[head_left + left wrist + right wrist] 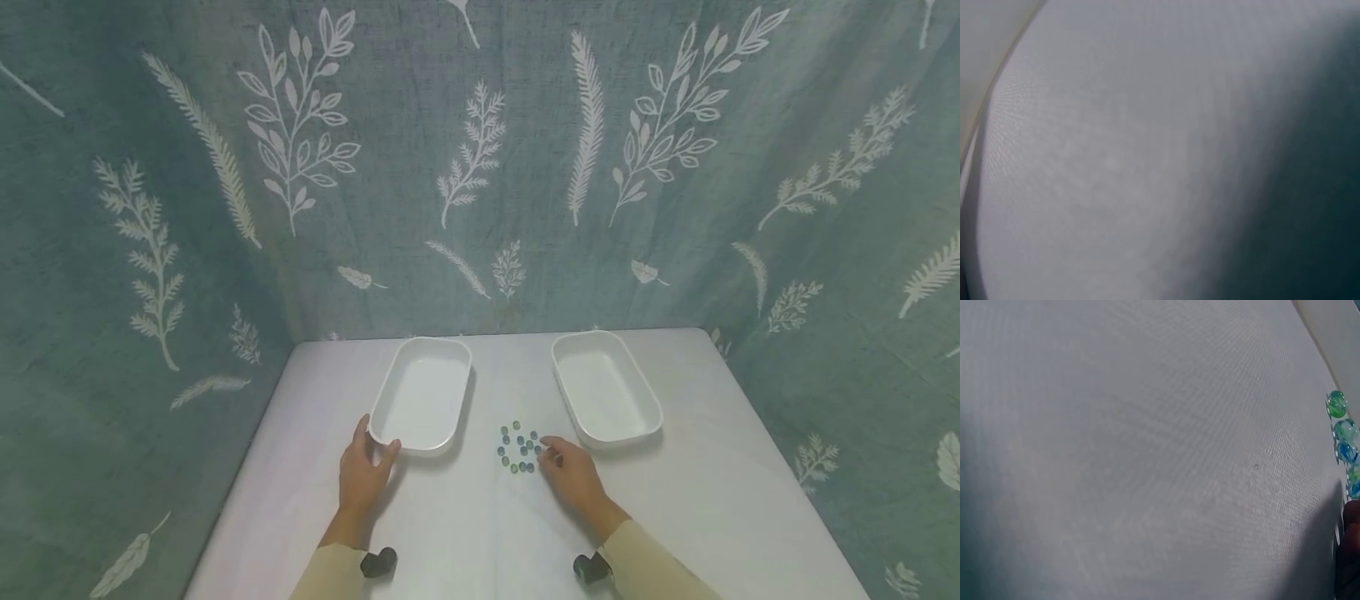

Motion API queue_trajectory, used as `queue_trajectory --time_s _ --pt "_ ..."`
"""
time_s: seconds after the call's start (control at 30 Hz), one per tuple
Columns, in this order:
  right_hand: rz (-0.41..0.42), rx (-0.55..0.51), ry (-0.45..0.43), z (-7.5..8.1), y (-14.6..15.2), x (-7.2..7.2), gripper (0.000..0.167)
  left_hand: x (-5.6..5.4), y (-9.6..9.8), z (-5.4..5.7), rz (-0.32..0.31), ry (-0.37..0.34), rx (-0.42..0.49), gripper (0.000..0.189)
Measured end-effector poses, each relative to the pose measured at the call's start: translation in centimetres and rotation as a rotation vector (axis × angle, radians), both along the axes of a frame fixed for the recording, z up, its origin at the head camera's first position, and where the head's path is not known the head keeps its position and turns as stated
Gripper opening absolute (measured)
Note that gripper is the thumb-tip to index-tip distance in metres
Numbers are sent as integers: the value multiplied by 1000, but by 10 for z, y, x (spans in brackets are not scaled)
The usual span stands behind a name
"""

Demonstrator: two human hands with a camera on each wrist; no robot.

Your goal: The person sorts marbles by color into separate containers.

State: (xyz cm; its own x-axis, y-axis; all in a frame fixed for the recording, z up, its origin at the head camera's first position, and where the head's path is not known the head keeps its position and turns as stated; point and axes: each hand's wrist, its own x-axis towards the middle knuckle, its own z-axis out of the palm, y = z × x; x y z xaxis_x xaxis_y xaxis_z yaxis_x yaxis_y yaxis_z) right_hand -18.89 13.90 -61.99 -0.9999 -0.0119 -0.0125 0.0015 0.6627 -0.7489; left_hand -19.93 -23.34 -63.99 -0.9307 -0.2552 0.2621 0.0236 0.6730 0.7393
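Note:
Small clear glass marbles (523,451), tinted green and blue, lie loosely grouped on the white table between two white trays. My right hand (573,479) is at the right edge of the group, thumb and index finger apart beside a bluish marble. In the right wrist view, fingertips (1352,519) show at the right edge, close to several marbles (1345,429). At the near left corner of the left tray (423,400), my left hand (363,475) rests with fingers along the side and thumb at the front rim. The left wrist view shows mostly blurred tablecloth.
The right tray (609,392) stands behind and right of my right hand; no contents show in either tray. A green leaf-patterned curtain (397,167) encloses the back and sides of the table (495,375). Dark wrist cameras (378,562) sit at both cuffs.

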Motion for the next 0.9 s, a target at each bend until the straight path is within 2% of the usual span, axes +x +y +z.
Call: queue_trajectory --time_s 0.13,0.3,0.5,0.73,0.9 --pt "-24 2 -5 -2 1 1 31 1 0 1 12 -35 -12 85" --pt "-9 -18 -2 -2 3 3 31 3 2 3 27 -36 -10 84" --pt "-2 84 34 -7 -1 -2 34 -1 2 0 10 -28 -4 84" --pt "-59 242 -2 -15 -10 -4 35 -1 5 -4 10 -67 0 85" --pt "-59 239 18 -14 -15 -3 32 2 5 1 21 -59 -5 85"
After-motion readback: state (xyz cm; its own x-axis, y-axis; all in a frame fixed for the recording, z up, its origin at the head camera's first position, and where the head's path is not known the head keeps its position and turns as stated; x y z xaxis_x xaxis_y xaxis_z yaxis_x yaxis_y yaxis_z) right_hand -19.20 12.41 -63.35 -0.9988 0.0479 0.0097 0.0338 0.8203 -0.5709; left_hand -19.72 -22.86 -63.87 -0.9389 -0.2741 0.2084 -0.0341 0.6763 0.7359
